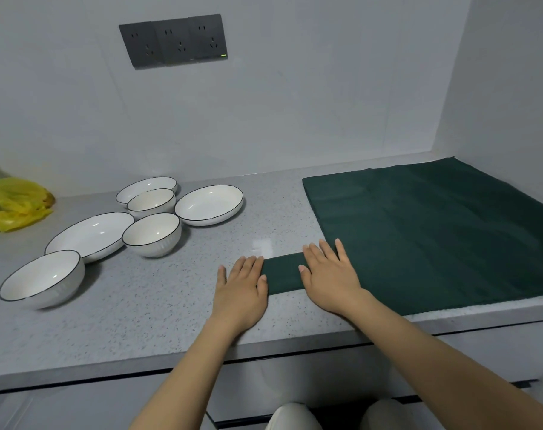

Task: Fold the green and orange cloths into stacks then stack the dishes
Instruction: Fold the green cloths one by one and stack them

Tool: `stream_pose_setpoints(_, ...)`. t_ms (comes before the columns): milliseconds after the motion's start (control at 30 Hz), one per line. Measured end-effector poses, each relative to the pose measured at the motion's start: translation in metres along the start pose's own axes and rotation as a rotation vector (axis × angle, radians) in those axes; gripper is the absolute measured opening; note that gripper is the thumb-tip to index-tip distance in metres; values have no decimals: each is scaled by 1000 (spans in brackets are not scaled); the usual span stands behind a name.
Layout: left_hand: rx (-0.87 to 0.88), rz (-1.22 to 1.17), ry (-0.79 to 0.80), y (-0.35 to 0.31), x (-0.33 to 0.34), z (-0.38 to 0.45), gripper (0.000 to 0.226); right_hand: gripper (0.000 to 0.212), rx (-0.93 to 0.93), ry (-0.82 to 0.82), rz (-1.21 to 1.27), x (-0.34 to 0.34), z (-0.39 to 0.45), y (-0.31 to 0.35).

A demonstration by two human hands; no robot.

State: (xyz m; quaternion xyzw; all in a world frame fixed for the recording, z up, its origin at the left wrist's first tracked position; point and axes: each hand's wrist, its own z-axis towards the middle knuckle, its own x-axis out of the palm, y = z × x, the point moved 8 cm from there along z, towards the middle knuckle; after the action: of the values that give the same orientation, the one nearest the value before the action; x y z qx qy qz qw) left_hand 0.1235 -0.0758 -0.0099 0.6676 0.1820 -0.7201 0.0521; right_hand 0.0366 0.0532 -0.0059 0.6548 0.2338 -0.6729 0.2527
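Note:
A dark green cloth (434, 231) lies spread flat on the right of the grey counter (158, 305), with a narrow folded strip (284, 273) sticking out to the left. My left hand (240, 290) lies flat at the strip's left end, fingers straight. My right hand (329, 274) presses flat on the strip where it meets the wide part. White black-rimmed dishes stand apart on the left: a near bowl (42, 279), a large shallow plate (90, 235), a middle bowl (152, 234), a far bowl (151, 203), a far plate (168, 184) and a round plate (208, 205). No orange cloth is in view.
A yellow plastic bag (14, 203) lies at the far left against the wall. A dark socket panel (174, 40) is on the back wall. A side wall (512, 88) closes the right. The counter's front edge (264, 346) runs just under my wrists.

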Motion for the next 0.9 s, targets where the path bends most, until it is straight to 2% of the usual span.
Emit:
stream_pose_setpoints(100, 7, 12, 30, 11, -1, -8, 52, 58, -59, 42, 87, 2, -5, 0)
stream_pose_setpoints(167, 15, 59, -24, 15, -6, -12, 52, 57, -110, 58, 194, 0, -11, -2)
stream_pose_setpoints(267, 85, 70, -253, 8, -24, -18, 51, 52, -144, 30, 235, -8, -18, -7)
stream_pose_setpoints(300, 143, 72, -332, 3, -29, -20, 41, 56, -153, -7, 191, -11, -20, -8)
stream_pose_setpoints(367, 205, 109, -420, -5, -34, -22, 22, 75, -181, -90, 77, -20, -24, -3)
stream_pose_setpoints(434, 158, 123, -328, -14, -35, -26, 32, 83, -217, -147, -48, -23, -28, 6)
stream_pose_setpoints(534, 83, 211, -240, -24, -33, -25, 42, 56, -186, -246, -151, -31, -29, 9)
stream_pose_setpoints(601, 34, 208, -169, -23, -32, -20, 41, 47, -243, -171, -83, -27, -23, 11)
stream_pose_setpoints(734, -69, 190, 50, -12, -18, 9, 54, 47, -190, 0, -61, -22, 10, 3)
stream_pose_setpoints(901, -85, 264, 161, -16, -14, 69, 58, 46, -108, 60, -88, -23, 70, -16)
